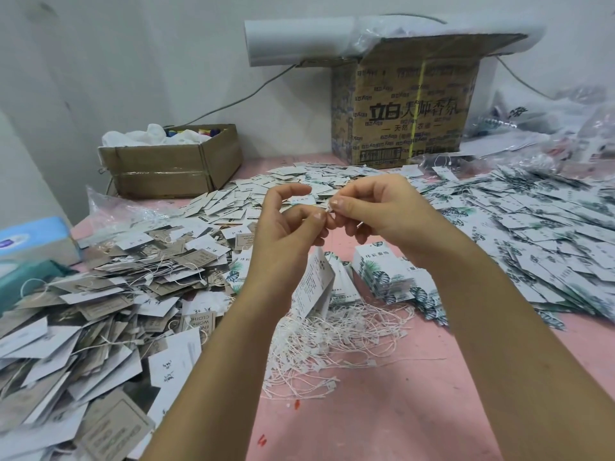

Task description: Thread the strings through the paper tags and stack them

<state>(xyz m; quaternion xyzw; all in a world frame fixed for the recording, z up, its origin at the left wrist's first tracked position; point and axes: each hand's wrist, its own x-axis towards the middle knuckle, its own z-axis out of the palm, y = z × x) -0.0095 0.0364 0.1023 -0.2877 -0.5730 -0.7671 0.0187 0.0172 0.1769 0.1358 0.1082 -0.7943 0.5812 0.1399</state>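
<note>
Working above the heap of loose strings [332,341] on the pink bench [382,424], with a folded paper tag [316,281] dangling just under the fingers. Pinching one string [329,208] in both hands, left hand [286,227] nipping an end between thumb and forefinger, right hand [376,211] nipping the small clasp end against it, seemingly mating the two to close the loop, threading itself looking done for this tag. Needing next a firm squeeze to snap the clasp, then setting the tag down, probably with the strung pile [100,294] at the left rather than the neat stack [382,274] beyond or the scattered tags [532,227] farther back.
</note>
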